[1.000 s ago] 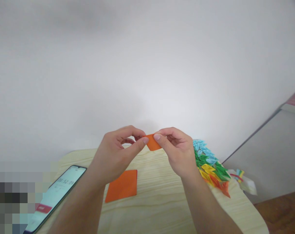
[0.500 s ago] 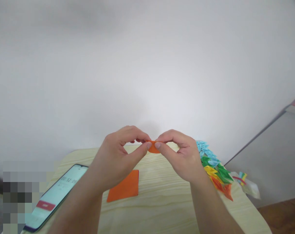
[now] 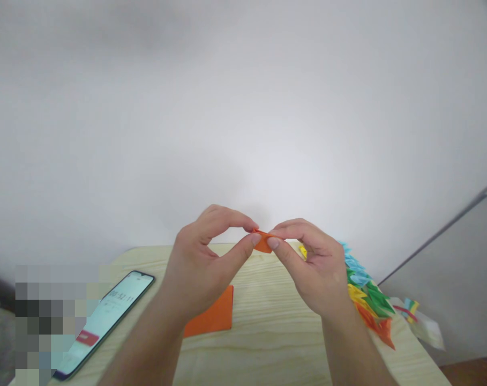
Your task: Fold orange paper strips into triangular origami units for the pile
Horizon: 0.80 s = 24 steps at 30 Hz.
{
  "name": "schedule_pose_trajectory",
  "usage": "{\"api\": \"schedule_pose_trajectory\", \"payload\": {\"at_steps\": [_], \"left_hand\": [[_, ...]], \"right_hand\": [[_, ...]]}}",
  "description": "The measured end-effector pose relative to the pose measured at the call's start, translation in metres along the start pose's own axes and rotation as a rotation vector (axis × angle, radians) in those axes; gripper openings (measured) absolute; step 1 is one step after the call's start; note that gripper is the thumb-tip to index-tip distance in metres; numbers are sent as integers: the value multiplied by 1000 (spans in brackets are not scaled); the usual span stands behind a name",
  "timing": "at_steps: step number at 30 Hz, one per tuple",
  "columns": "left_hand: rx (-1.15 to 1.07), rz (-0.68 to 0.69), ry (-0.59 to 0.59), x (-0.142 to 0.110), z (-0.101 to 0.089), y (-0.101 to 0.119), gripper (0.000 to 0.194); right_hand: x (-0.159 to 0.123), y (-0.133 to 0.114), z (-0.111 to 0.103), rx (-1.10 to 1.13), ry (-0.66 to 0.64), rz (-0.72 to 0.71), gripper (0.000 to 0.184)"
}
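Pinching the small orange paper (image 3: 264, 245) btwn both hands, I've got it up over the far part of the table (image 3: 267, 348): L hand (image 3: 211, 262) grips one end, thumb vs. index, & R hand (image 3: 315, 268) grips the other, thumb in front. Vs. the prev. frames, the paper looks narrower & tipped, w/ a raised fold along its top L, & both hands sit further R in my cam view. A yellow bit (image 3: 303, 251) now shows just beside my R fingers, & more of the phone (image 3: 114, 316) is visible past my L arm. Its digits are soft, approx. 00:52:11. A pixelated block (image 3: 50, 327) covers part of the phone's L side; my L forearm hides part of the flat orange sheet (image 3: 213, 316). Can't tell what the other L fingers do behind the thumb. The folded paper pieces (image 3: 366, 292), blue, green, yellow & orange, are partly behind my R hand & wrist. Table's pale w/ wood grain, rounded corner far L, close to a plain white wall (image 3: 243, 118). On the R, beyond the table edge: a whitish bag (image 3: 430, 329) w/ coloured strips, a grey panel (image 3: 460, 279) & a bit of brown floor (image 3: 476, 372).
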State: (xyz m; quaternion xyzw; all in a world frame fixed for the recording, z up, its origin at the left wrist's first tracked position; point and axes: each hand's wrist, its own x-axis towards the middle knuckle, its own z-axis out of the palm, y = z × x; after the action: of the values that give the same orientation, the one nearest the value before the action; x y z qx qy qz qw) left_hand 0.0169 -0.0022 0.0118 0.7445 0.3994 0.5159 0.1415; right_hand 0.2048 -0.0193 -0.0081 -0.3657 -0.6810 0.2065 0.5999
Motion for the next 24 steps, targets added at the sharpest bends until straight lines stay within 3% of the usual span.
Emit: {"api": "schedule_pose_trajectory", "payload": {"at_steps": [8,24], "left_hand": [[-139,46,40,-2,4,-6,9],[-176,65,40,-1,3,-6,10]], "right_hand": [[0,1,2,-6,31,-45,13],[-1,1,4,31,44,-60,15]]}}
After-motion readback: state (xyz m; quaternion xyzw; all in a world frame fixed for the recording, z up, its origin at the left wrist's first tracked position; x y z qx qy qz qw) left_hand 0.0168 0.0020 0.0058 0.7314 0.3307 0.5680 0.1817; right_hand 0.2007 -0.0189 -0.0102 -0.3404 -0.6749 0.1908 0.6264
